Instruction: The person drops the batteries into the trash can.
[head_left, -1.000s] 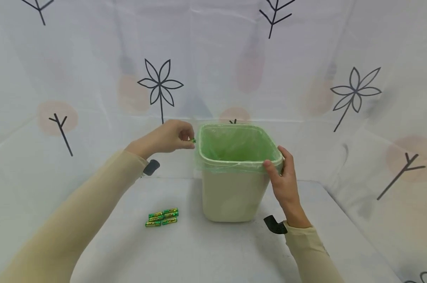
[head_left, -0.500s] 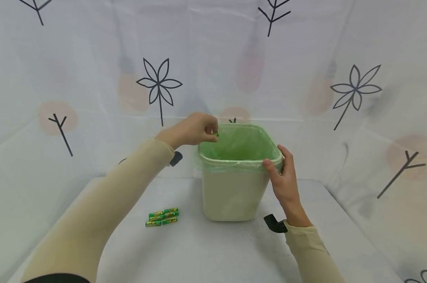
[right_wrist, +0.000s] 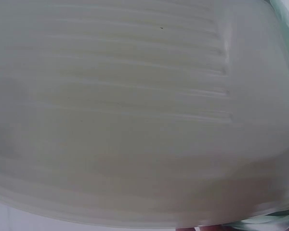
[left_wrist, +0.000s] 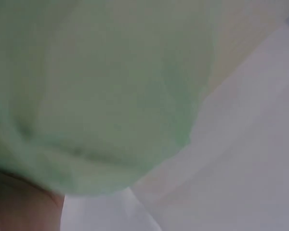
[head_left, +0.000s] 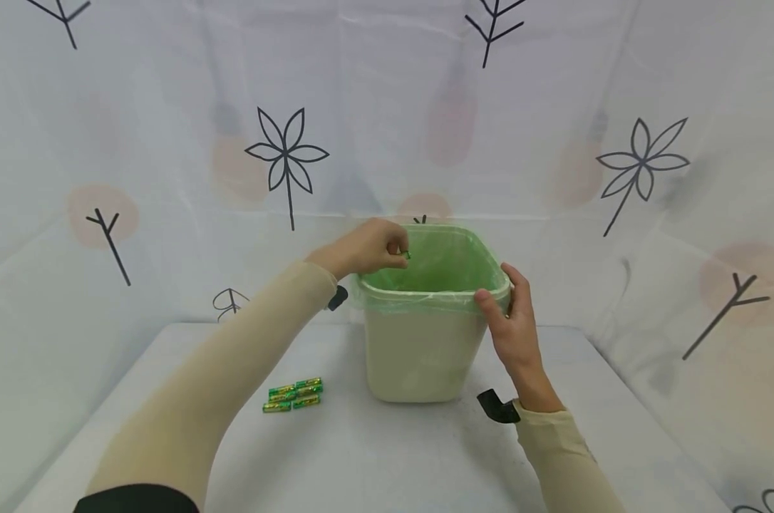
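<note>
A pale waste bin (head_left: 419, 356) lined with a thin green bag (head_left: 451, 253) stands upright on the table. My left hand (head_left: 373, 248) is over the bin's left rim and pinches a small green-and-gold cylinder (head_left: 407, 254), mostly hidden by the fingers. On the right, my right hand (head_left: 515, 328) grips the rim, thumb on the near side and fingers round the outside. Left of the bin lie several matching green-and-gold cylinders (head_left: 295, 395) in two short columns. The left wrist view is filled by the bag (left_wrist: 111, 96), the right wrist view by the bin's ribbed wall (right_wrist: 125, 120).
The white table (head_left: 387, 463) bears the bin and the loose cylinders. Behind it hangs a pale cloth (head_left: 374, 107) printed with line-drawn flowers and twigs. Inside the bin, the bottom is out of sight.
My left hand has moved right with the cylinder, from beside the bin to over its left rim, dipping slightly lately. The right hand, bin and loose cylinders stay in place.
</note>
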Action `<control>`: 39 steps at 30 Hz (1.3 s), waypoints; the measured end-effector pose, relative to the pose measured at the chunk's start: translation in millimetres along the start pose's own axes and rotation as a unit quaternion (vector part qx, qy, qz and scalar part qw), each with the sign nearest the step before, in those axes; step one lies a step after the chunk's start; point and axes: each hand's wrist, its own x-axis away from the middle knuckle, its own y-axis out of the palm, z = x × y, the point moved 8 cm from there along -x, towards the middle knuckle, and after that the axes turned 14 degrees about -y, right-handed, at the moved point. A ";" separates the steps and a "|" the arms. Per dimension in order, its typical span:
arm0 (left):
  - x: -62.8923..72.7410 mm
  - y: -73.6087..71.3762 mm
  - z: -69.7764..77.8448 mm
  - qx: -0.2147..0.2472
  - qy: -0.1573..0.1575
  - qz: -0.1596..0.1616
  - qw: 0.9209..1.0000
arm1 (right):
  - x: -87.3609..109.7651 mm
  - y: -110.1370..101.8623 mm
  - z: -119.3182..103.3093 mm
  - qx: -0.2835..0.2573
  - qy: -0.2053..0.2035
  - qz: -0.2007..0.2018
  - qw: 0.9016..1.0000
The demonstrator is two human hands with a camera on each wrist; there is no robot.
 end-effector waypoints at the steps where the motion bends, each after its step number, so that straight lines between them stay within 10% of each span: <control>1: -1.4 1.7 0.0 0.002 0.000 -0.001 1.000 | 0.0 -0.1 0.1 -0.001 -0.001 0.001 1.000; 28: -9.3 16.2 -0.8 -0.011 -0.046 -0.028 0.998 | -1.0 -1.6 0.5 0.011 -0.003 0.003 1.000; 39: 1.5 0.0 -5.6 0.058 -0.015 0.035 0.998 | -0.4 -0.7 2.4 0.011 0.000 -0.004 1.000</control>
